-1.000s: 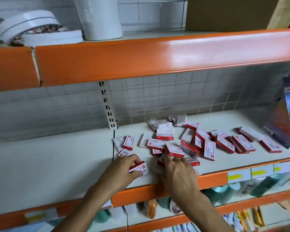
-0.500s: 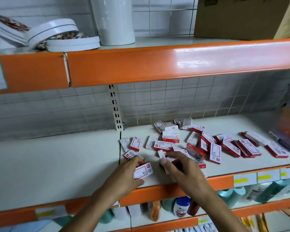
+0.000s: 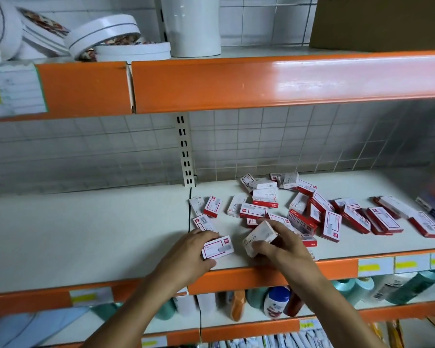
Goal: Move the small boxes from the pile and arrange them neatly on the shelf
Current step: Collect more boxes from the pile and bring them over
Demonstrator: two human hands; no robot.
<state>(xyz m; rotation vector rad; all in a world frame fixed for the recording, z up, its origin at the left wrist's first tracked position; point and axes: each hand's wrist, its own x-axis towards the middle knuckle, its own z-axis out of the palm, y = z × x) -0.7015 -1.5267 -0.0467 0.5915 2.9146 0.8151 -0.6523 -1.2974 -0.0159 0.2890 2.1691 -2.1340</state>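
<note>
1. The fingers of the left hand [image 3: 186, 254] are curling round a small red-and-white box [image 3: 217, 247], thumb at its near edge and fingertips over its far left corner; the box is lying flat, label up, at lower centre of the frame.
2. The fingers of the right hand [image 3: 281, 244] are gripping a second box [image 3: 260, 237], thumb below and fingers over the top right; this box is tilting, its white side marked "STAPLES" facing the camera.
3. The two held boxes are sitting just beside each other, apart, near the front edge of the white shelf [image 3: 86, 234].
4. The pile of small boxes [image 3: 312, 212] is lying scattered behind and to the right of the hands, spreading from centre frame to the right edge; several boxes are overlapping.
5. A few loose boxes are lying flat just beyond the left hand, beside the shelf seam.
6. An orange shelf rail [image 3: 236, 277] is running beneath both wrists.
7. Bottles [image 3: 274, 302] are standing on the lower shelf, at bottom centre.
8. Round white tins [image 3: 106, 33] and a white cylinder [image 3: 191, 26] are occupying the upper shelf, at upper left; a brown carton [image 3: 377, 21] is sitting at upper right.
</note>
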